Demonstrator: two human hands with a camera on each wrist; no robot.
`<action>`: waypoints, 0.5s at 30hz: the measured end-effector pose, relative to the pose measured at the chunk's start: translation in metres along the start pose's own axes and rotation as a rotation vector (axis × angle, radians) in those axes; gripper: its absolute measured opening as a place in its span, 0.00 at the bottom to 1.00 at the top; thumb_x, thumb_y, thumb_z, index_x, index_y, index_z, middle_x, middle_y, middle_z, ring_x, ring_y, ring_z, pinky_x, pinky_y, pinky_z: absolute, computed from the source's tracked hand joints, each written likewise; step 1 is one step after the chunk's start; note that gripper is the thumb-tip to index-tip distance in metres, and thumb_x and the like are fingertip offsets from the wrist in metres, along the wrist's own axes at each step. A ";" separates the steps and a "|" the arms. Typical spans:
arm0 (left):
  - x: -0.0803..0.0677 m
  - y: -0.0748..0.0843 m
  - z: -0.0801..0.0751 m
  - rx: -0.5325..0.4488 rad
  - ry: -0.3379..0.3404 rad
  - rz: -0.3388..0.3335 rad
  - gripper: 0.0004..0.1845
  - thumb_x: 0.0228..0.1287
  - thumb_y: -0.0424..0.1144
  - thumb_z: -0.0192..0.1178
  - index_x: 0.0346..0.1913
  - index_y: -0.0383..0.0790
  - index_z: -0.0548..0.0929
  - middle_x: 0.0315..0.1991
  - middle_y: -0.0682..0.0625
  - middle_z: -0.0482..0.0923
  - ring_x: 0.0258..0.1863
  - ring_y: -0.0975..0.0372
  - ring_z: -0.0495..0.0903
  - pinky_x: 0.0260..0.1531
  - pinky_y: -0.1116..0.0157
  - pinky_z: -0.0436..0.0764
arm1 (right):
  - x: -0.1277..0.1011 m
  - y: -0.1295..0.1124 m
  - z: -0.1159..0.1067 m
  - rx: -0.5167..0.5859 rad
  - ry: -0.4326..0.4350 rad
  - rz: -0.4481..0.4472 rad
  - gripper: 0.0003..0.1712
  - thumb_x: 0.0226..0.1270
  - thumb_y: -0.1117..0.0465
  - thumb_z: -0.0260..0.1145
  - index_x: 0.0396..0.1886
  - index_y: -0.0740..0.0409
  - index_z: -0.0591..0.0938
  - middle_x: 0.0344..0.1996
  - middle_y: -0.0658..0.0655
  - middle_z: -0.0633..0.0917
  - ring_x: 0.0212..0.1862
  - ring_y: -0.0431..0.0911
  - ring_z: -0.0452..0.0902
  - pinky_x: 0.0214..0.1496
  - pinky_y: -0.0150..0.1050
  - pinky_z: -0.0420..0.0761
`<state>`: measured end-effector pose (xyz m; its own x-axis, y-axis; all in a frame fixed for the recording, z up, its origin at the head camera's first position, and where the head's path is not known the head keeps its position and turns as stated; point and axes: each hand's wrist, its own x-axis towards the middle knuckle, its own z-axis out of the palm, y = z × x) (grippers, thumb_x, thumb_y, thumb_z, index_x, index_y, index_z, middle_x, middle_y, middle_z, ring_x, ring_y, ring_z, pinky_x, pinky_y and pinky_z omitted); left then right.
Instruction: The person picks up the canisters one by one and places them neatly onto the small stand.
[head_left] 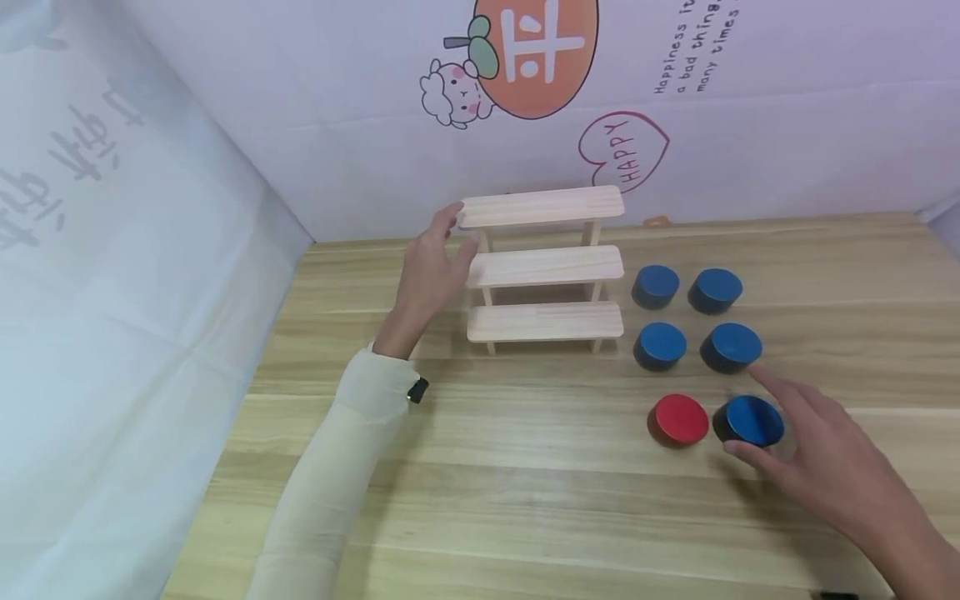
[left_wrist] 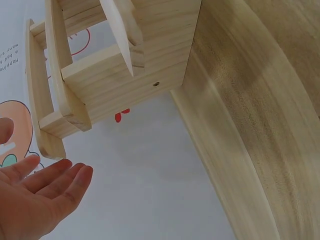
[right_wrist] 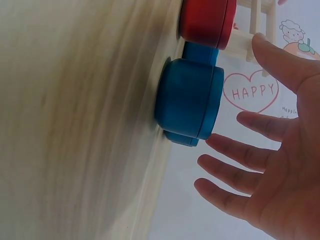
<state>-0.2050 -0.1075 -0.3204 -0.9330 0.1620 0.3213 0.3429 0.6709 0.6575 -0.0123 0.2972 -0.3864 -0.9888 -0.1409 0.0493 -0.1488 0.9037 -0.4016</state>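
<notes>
A three-tier wooden shelf [head_left: 546,321] stands against the back wall. At its left end is my left hand [head_left: 437,271], fingers loosely bent by the top tier; in the left wrist view the fingertips lie close to the tier's end [left_wrist: 52,146], and contact is hard to tell. My right hand [head_left: 832,454] is spread over the near blue round tin [head_left: 750,421], thumb on the near side and fingers on the far side, not gripping it. In the right wrist view, this lidded blue tin [right_wrist: 185,97] stands beside the straight fingers. A red tin [head_left: 678,419] sits to its left.
Several more blue tins, such as one at the back [head_left: 716,290] and one in the middle row [head_left: 660,346], stand right of the shelf on the wood-grain table [head_left: 480,500]. A printed cloth wall [head_left: 360,100] closes off the back, and white cloth [head_left: 135,275] hangs at left.
</notes>
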 end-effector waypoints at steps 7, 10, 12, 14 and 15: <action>0.010 -0.004 0.002 -0.029 -0.048 -0.047 0.30 0.76 0.44 0.55 0.75 0.40 0.64 0.66 0.36 0.72 0.63 0.45 0.74 0.62 0.51 0.71 | -0.005 0.009 0.002 0.020 0.007 0.005 0.62 0.45 0.45 0.84 0.73 0.69 0.63 0.57 0.80 0.72 0.55 0.76 0.66 0.47 0.74 0.69; 0.014 -0.008 0.002 -0.040 -0.059 -0.083 0.30 0.76 0.46 0.54 0.75 0.42 0.63 0.66 0.36 0.71 0.63 0.46 0.73 0.61 0.52 0.72 | -0.005 0.013 0.003 0.026 -0.023 0.036 0.63 0.45 0.42 0.83 0.72 0.72 0.63 0.58 0.81 0.71 0.56 0.77 0.65 0.49 0.75 0.68; 0.016 -0.010 0.003 -0.048 -0.062 -0.103 0.30 0.77 0.48 0.53 0.76 0.43 0.63 0.67 0.37 0.71 0.63 0.47 0.74 0.60 0.52 0.72 | -0.005 0.016 0.003 0.032 -0.052 0.056 0.64 0.46 0.40 0.82 0.72 0.72 0.62 0.59 0.81 0.71 0.56 0.77 0.64 0.49 0.75 0.67; 0.018 -0.011 0.004 -0.054 -0.068 -0.117 0.30 0.77 0.48 0.52 0.76 0.44 0.63 0.66 0.37 0.72 0.62 0.47 0.74 0.59 0.52 0.73 | -0.005 0.019 0.003 0.039 -0.077 0.071 0.66 0.46 0.38 0.81 0.73 0.72 0.61 0.59 0.81 0.71 0.57 0.77 0.63 0.50 0.75 0.66; 0.018 -0.012 0.004 -0.057 -0.072 -0.121 0.30 0.77 0.49 0.52 0.76 0.44 0.63 0.66 0.37 0.72 0.62 0.47 0.74 0.59 0.52 0.73 | -0.006 0.020 0.003 0.043 -0.085 0.075 0.66 0.45 0.37 0.81 0.73 0.72 0.61 0.59 0.81 0.71 0.57 0.77 0.63 0.50 0.75 0.66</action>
<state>-0.2267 -0.1095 -0.3250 -0.9727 0.1348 0.1891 0.2310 0.6468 0.7269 -0.0095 0.3147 -0.3972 -0.9923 -0.1087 -0.0594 -0.0717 0.8951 -0.4401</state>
